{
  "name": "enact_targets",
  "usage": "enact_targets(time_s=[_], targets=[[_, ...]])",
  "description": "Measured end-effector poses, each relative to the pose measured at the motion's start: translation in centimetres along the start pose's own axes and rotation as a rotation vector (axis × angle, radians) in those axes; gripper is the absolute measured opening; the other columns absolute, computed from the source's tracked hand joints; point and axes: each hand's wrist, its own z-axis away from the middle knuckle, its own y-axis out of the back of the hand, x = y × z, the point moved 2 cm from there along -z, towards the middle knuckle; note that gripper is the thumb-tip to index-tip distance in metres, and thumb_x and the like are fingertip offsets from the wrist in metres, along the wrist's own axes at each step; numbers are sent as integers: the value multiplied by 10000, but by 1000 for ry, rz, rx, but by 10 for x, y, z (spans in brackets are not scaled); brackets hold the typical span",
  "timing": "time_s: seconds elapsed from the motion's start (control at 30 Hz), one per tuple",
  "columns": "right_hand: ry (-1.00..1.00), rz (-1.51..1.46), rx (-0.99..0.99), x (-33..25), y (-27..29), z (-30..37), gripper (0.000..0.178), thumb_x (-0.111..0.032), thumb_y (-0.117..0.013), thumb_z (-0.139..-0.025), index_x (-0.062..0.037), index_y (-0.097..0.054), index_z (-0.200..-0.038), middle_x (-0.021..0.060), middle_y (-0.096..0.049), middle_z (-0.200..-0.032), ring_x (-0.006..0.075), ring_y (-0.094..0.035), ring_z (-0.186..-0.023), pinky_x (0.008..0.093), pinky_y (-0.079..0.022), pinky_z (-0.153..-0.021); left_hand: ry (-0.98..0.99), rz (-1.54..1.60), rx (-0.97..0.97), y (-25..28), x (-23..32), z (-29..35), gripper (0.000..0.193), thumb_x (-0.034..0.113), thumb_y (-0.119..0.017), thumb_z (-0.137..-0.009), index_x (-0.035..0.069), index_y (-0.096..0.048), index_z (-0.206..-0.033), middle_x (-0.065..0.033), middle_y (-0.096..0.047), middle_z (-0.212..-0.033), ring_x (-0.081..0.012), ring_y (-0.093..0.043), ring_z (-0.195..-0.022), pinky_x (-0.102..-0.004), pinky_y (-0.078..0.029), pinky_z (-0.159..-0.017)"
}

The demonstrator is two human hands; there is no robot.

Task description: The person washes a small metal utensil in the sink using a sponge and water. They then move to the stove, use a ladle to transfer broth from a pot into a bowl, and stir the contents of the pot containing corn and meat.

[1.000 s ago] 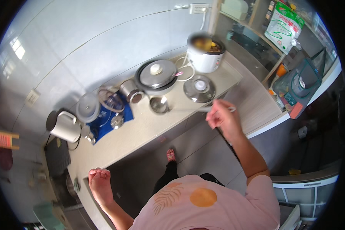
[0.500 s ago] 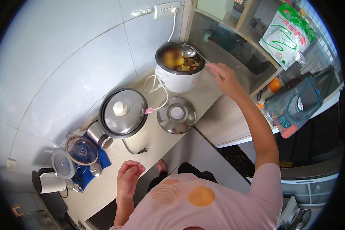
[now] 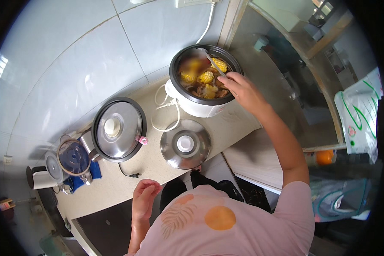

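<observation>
A white electric pot (image 3: 200, 110) with a dark inner rim stands at the far end of the counter. It holds broth, several pieces of yellow corn (image 3: 206, 77) and brown chunks; part of its inside is blurred. Over its right rim, my right hand (image 3: 243, 90) is closed on the handle of a metal ladle (image 3: 210, 58). The ladle's head is toward the pot's far side, hidden in the blur. My left hand (image 3: 146, 198) hovers by the counter's front edge, fingers curled together with nothing seen in them. The pot's steel lid (image 3: 170, 154) lies on the counter, white knob up.
Left of the lid, a dark-rimmed pan (image 3: 143, 115) sits covered by a steel lid (image 3: 126, 137). A white cord (image 3: 178, 116) and a black plug (image 3: 135, 175) lie on the counter (image 3: 111, 181). A glass pot (image 3: 74, 156) stands farther left. Glass panes (image 3: 273, 81) border the right.
The view has shifted closer to the pot. My right hand has moved from beside the pot to over its rim, and the ladle's head has gone farther back. My left hand stays curled.
</observation>
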Motion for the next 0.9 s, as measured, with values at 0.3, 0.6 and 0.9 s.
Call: enact_targets(time_s=[0.3,0.6,0.9], targets=[[12,2,-129,26,-4,-4,255,-68,-487,-798,9,-561,-1029,125,-554,-974,273,-527,-944,349,-438,-809,87,-100,45,-42,-17,-25,100,19,-455,-835,18,-501,-924,-82,-563,-899,-167,-553,-836,-288,-431,-804],[24,81,-344,32,-8,-26,190,-72,-531,-790,8,-567,-958,129,-553,-902,295,-538,-864,364,-442,-762,140,-83,-14,-52,-18,-44,111,13,-453,-830,13,-506,-928,-82,-570,-896,-171,-556,-846,-310,-432,-813],[106,142,-349,32,-16,-34,153,-40,-531,-769,2,-580,-907,130,-548,-865,297,-536,-833,368,-445,-714,117,-68,-14,-40,-7,-46,100,22,-460,-825,33,-512,-909,-69,-573,-869,-166,-555,-814,-304,-431,-800]])
